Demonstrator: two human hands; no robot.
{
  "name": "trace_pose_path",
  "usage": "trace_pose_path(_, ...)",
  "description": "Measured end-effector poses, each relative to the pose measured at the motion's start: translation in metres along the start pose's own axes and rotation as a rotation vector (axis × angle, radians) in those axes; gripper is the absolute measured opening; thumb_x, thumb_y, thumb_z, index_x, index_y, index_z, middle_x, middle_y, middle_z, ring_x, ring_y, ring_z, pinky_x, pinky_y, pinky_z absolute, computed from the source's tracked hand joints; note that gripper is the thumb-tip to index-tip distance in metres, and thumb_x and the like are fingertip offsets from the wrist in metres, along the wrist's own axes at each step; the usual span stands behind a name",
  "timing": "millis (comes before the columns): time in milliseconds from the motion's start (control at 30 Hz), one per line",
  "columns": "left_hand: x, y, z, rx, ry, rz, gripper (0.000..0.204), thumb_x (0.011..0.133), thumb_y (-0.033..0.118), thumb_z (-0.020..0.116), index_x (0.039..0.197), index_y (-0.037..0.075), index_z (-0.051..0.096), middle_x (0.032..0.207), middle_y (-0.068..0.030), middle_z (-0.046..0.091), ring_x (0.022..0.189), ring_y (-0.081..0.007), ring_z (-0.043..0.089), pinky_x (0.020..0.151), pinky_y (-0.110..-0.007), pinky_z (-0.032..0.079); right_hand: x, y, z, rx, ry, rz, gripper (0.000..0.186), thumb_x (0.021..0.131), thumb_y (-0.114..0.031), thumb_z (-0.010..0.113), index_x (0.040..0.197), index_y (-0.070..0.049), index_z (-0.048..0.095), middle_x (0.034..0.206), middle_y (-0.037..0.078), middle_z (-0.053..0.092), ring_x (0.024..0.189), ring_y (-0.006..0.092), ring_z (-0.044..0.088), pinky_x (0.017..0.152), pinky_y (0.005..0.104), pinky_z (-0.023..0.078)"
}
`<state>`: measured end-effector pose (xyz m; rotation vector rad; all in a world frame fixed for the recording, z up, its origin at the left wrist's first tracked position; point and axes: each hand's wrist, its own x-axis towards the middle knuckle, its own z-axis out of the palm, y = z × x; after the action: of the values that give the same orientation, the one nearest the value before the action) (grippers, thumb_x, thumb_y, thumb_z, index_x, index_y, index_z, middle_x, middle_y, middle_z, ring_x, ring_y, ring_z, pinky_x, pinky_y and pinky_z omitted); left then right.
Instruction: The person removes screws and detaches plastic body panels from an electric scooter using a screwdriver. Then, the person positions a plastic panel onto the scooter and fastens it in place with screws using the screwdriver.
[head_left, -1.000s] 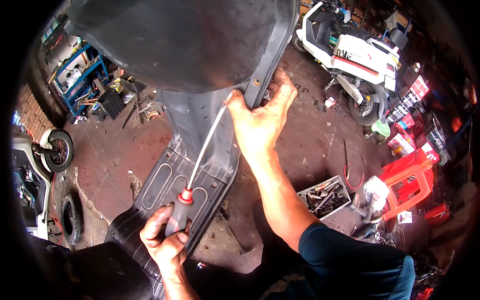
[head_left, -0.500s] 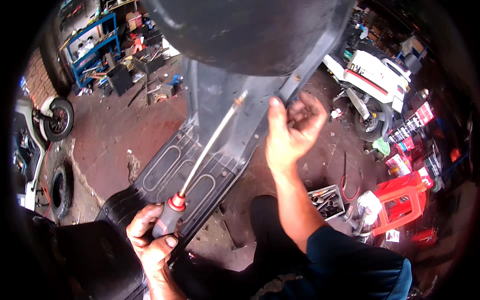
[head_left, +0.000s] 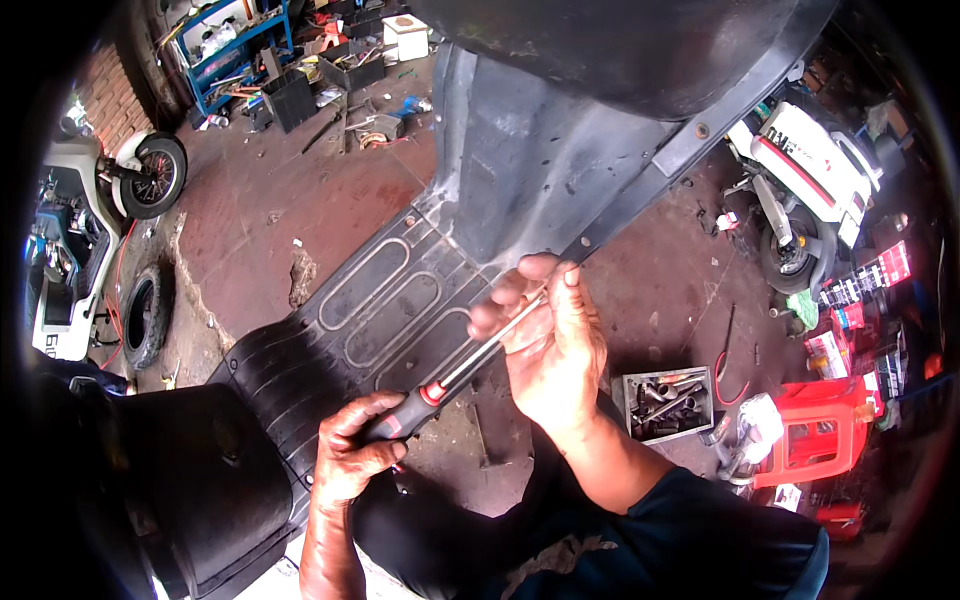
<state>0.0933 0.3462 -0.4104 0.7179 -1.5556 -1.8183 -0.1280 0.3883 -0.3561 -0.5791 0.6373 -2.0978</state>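
My left hand [head_left: 355, 450] is closed around the grey and red handle of a long screwdriver [head_left: 490, 350], its shaft slanting up to the right. At the far end, the thumb and forefinger of my right hand [head_left: 555, 365] close about the tip, the other fingers loosely curled. Those fingers cover the tip, so whether a small fastener sits on it cannot be made out. Beneath and beyond both hands lies a scooter's black ribbed footboard [head_left: 375, 275], joined to a grey-black plastic leg shield [head_left: 530, 160].
The black seat [head_left: 200, 480] is at lower left. A metal tray [head_left: 632, 425] of sockets and tools stands on the floor to the right, near a red plastic stool [head_left: 790, 400]. Other scooters [head_left: 810, 170] and a loose tyre [head_left: 148, 315] stand around, with a blue shelf [head_left: 235, 55] behind.
The screwdriver has come back from the leg shield, where its tip had a small brassy piece on it. My right hand has moved down and closed its fingers at the tip.
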Motion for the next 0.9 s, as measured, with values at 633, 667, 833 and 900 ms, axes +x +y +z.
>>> trace_pose_path(633, 0.183, 0.089, 0.18, 0.153, 0.039, 0.604, 0.043, 0.077, 0.013, 0.074, 0.114, 0.0, 0.059, 0.094, -0.0045, 0.056, 0.081, -0.0113, 0.054, 0.072, -0.026, 0.048, 0.064, -0.164, 0.003, -1.034, 0.133, -0.536, 0.016, 0.095, -0.021, 0.052, 0.097, -0.005, 0.055, 0.067, -0.004, 0.048, 0.057, 0.0024, 0.038, 0.049, 0.0188, 0.03)
trace_pose_path(667, 0.187, 0.085, 0.187, 0.197, 0.085, 0.694, 0.042, 0.076, 0.012, 0.075, 0.113, -0.001, 0.059, 0.09, -0.0054, 0.056, 0.078, -0.0128, 0.054, 0.071, -0.026, 0.047, 0.066, -0.165, 0.004, -1.045, 0.129, -0.541, 0.016, 0.095, -0.021, 0.052, 0.097, -0.005, 0.055, 0.067, -0.004, 0.048, 0.057, 0.0024, 0.038, 0.049, 0.0188, 0.03)
trace_pose_path(833, 0.193, 0.085, 0.204, 0.352, 0.297, 0.905, 0.037, 0.068, 0.014, 0.075, 0.1, -0.002, 0.064, 0.084, -0.0124, 0.059, 0.078, -0.0302, 0.057, 0.07, -0.038, 0.047, 0.074, -0.178, 0.005, -1.2, 0.016, -0.48, 0.017, 0.095, -0.022, 0.051, 0.091, -0.006, 0.053, 0.063, -0.005, 0.043, 0.054, 0.0031, 0.036, 0.047, 0.0199, 0.03)
trace_pose_path(900, 0.196, 0.081, 0.206, 0.293, 0.304, 0.909, 0.035, 0.067, 0.013, 0.075, 0.097, -0.002, 0.065, 0.082, -0.0121, 0.059, 0.077, -0.0296, 0.058, 0.069, -0.038, 0.047, 0.074, -0.177, 0.006, -1.237, 0.018, -0.457, 0.016, 0.095, -0.018, 0.051, 0.09, -0.003, 0.053, 0.065, -0.002, 0.05, 0.057, 0.0046, 0.043, 0.049, 0.0218, 0.036)
